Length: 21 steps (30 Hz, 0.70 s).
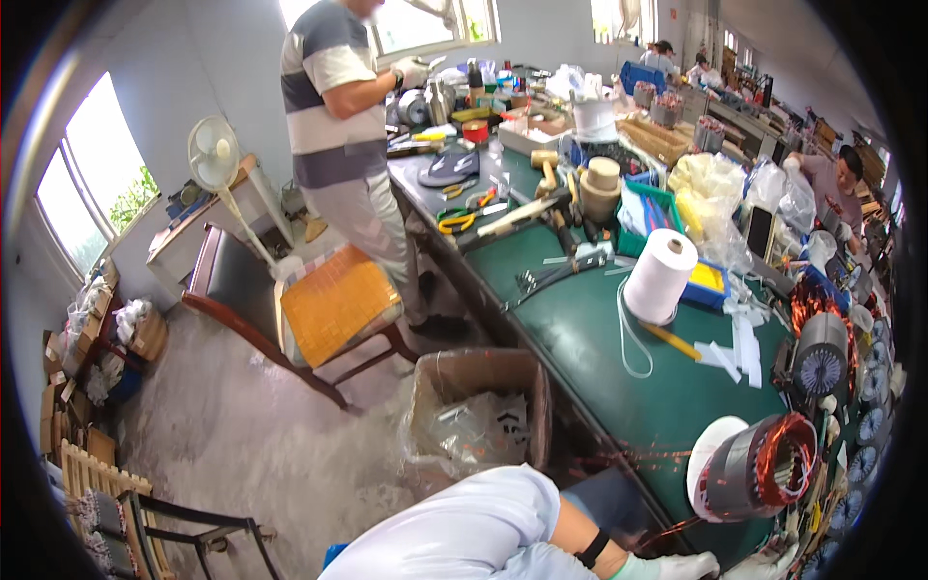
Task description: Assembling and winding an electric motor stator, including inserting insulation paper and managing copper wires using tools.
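Observation:
My left hand [677,566], in a white glove, is low at the bottom edge beside the green table's near end. A black band circles its wrist, and the frame cuts off part of the fingers. Just right of it my right hand [764,563], also gloved, shows only in part, its fingers blurred. Above both hands, a motor stator [732,476] with red copper windings lies on its side on the green table [590,338]. White cord is laced on the winding end, and a white disc [704,454] stands at its left. Thin copper wires [677,528] trail toward the table edge.
A white thread cone [662,275] stands on the table, with scissors [456,222] and hand tools farther back. Another wound motor part [822,355] is at right. A bin [478,362] and chair [333,300] stand at left. A co-worker [338,106] stands across the corner.

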Tool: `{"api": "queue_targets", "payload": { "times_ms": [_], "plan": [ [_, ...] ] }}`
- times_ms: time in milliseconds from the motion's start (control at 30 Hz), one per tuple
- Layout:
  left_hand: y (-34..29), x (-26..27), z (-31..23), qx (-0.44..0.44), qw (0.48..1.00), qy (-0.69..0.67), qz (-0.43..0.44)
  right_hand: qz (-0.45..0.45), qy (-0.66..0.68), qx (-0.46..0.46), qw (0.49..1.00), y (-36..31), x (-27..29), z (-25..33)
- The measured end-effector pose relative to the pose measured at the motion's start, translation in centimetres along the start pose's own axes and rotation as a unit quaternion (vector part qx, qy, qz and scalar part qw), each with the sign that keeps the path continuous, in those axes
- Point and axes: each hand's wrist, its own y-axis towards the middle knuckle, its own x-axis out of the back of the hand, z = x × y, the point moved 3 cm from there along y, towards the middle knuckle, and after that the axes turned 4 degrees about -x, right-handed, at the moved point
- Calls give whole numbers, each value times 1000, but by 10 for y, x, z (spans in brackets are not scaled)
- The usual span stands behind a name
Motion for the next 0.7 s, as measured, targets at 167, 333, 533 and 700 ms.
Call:
{"api": "queue_targets", "payload": {
  "times_ms": [167, 333, 533, 700],
  "plan": [
    [-5, 29, 20, 176, 970, -134, 103, -30, 10, 14, 999, -13, -24, -7],
    [7, 33, 36, 70, 981, -80, 162, -35, -14, 20, 999, -3, -29, -18],
    [20, 32, 44, 120, 971, -93, 185, -26, -28, 0, 999, 1, -30, -27],
    [24, 7, 49, 135, 980, -24, 141, 45, -27, 28, 998, 4, -18, -28]
  ]
}}
